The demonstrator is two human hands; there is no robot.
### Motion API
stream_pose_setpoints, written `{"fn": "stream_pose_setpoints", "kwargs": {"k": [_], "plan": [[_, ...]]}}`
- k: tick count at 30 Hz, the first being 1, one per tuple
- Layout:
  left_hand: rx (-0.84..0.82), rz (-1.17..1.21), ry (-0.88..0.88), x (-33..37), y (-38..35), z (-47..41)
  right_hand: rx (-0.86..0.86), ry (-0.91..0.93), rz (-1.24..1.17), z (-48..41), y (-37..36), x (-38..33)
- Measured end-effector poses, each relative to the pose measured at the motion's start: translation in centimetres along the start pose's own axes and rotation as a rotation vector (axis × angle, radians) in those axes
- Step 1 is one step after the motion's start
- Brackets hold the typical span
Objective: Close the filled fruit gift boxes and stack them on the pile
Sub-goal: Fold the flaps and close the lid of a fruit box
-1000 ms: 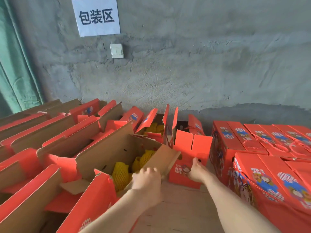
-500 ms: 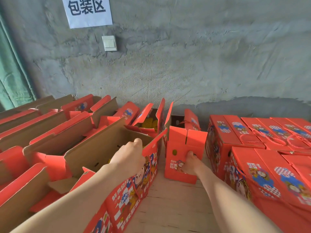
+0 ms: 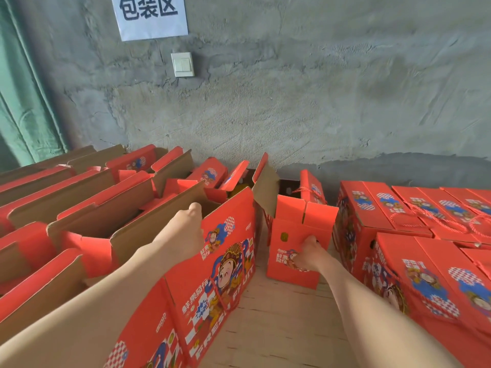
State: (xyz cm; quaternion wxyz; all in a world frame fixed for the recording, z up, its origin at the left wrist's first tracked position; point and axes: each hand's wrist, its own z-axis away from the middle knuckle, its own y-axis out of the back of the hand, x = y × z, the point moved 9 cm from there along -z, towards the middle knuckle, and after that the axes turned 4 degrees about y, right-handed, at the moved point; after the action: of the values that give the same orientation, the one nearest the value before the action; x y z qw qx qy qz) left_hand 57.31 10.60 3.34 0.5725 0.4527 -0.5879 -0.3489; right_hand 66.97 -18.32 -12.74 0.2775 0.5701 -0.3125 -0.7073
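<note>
Raised higher now, the red box flap [image 3: 228, 261] shows cartoon print.

Cam: 1 only, on my head, wide-angle.
Facing: fwd + down, twd wall [image 3: 305, 102].
Range: near; left hand [image 3: 186, 229] & right hand [image 3: 305, 254] mid-frame.

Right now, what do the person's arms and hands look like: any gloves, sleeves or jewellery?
Both forearms are bare to the frame's edge, no sleeves showing. The left hand and the right hand wear no gloves; no watch, bracelet or ring shows on the sides facing the camera.
</note>
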Motion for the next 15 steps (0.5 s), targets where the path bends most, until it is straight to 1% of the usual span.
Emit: {"fn": "stream_pose_setpoints", "kwargs": {"k": [3,7,8,10,15], "plan": [[0.035,0.012,0.027,-1.8,0.2,-0.6,0.011,0.004,0.012,-0.2,0.1,0.3],[0.017,-0.004,0.028,-3.1,-0.7,-1.0,0.013,0.074,0.16,0.6,-0.4,-0.3],[0.016,-0.04,0.024,-3.2,-1.0,-1.0,0.016,0.071,0.178,0.9,-0.5,-0.4],[0.029,-0.195,-0.019,-2.9,-1.4,-0.8,0.021,0.079,0.221,1.8,-0.9,-0.7],[0.111,-0.533,-0.147,-0.4,-2.1,0.4,-0.034,0.181,0.251,5.5,-3.1,-2.9]]}}
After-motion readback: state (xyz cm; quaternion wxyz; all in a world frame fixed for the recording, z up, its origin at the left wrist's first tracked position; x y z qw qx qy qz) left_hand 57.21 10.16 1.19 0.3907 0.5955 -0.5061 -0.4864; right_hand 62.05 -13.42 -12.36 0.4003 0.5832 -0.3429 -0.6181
